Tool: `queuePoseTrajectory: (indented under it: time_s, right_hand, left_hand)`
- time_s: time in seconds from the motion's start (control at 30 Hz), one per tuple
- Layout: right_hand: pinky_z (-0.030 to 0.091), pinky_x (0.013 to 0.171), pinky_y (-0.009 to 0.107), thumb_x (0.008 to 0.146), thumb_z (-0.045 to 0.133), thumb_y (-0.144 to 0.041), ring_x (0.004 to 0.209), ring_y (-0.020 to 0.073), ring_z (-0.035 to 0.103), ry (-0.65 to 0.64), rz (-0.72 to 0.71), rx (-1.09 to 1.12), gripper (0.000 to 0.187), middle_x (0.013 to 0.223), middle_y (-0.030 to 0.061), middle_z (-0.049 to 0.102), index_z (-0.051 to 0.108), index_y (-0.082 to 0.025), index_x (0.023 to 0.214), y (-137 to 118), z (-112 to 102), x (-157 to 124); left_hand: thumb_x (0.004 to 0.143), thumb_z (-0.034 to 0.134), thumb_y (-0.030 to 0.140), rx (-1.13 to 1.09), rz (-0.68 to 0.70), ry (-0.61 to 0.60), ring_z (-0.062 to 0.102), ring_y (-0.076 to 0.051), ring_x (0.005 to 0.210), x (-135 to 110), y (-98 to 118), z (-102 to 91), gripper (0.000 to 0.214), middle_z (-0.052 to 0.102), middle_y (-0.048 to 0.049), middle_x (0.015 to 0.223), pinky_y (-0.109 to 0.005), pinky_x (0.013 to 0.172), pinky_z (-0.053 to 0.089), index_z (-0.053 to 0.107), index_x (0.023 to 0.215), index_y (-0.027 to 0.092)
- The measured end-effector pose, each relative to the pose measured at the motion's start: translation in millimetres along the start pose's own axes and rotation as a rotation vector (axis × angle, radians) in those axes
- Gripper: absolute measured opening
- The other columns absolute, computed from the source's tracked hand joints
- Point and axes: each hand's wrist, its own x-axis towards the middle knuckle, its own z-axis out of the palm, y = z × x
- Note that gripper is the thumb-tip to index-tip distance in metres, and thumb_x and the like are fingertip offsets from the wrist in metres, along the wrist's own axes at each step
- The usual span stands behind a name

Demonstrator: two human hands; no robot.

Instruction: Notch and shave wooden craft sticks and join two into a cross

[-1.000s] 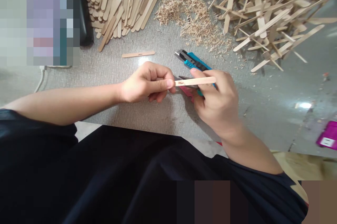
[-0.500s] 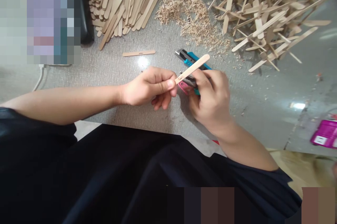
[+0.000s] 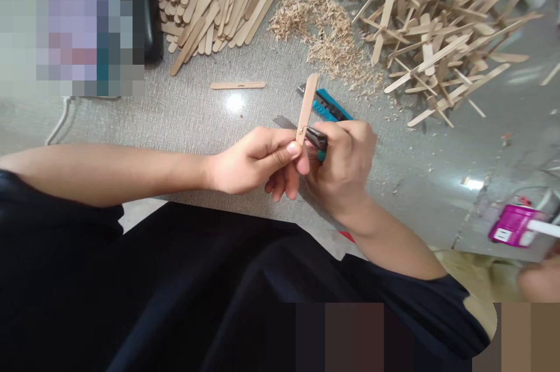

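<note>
Left of centre at the top, piled sticks lie fanned, with 1 loose stick below. Mid-frame, my left hand pinches the lower end of the held stick between thumb and fingers; it slants up across a knife. Above are shavings and a blue cutter. My right hand is curled around the knife; I can't tell whether its blade touches wood. Crossed sticks heap upper right.
</note>
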Motion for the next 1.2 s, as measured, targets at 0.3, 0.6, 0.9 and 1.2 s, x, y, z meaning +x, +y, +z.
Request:
queuePoseTrajectory:
  time_s: [0.3, 0.6, 0.9, 1.2]
  right_hand:
    - [0.054, 0.076, 0.038, 0.113, 0.061, -0.022, 0.083, 0.0236, 0.069, -0.124, 0.024, 0.250, 0.011, 0.093, 0.0043, 0.074, 0.067, -0.026, 0.122, 7.9, -6.7, -0.2]
    - [0.056, 0.075, 0.037, 0.109, 0.065, -0.018, 0.082, 0.0226, 0.073, -0.221, -0.015, 0.283, 0.014, 0.090, 0.0050, 0.077, 0.075, -0.022, 0.118, 18.3, -10.5, -7.7]
    - [0.053, 0.074, 0.042, 0.107, 0.062, -0.021, 0.085, 0.0277, 0.068, -0.215, 0.039, 0.001, 0.018, 0.092, 0.0072, 0.073, 0.073, -0.026, 0.120, 23.5, -11.4, -6.6]
    - [0.054, 0.075, 0.043, 0.111, 0.064, -0.024, 0.087, 0.0279, 0.070, -0.232, 0.050, 0.004, 0.018, 0.095, 0.0078, 0.076, 0.073, -0.025, 0.126, 17.8, -17.0, -5.2]
  left_hand:
    - [0.102, 0.077, 0.081, 0.263, 0.099, 0.103, 0.076, -0.012, 0.064, 6.6, 11.3, -20.4, 0.064, 0.081, -0.0047, 0.074, -0.022, 0.057, 0.060, 0.076, 0.089, 0.018]
    - [0.090, 0.093, 0.077, 0.175, 0.107, 0.214, 0.052, -0.007, 0.047, 24.0, 15.5, -35.6, 0.064, 0.058, 0.0050, 0.058, -0.022, 0.043, 0.041, 0.065, 0.078, 0.021]
    - [0.097, 0.085, 0.078, 0.357, 0.168, 0.396, 0.048, -0.008, 0.045, 20.3, 5.4, -32.6, 0.060, 0.056, 0.0047, 0.053, -0.024, 0.042, 0.036, 0.067, 0.078, 0.024]
    - [0.104, 0.080, 0.072, 0.538, 0.242, 0.493, 0.048, -0.008, 0.049, 13.3, 6.1, -26.6, 0.059, 0.059, 0.0029, 0.054, -0.026, 0.046, 0.035, 0.067, 0.073, 0.024]
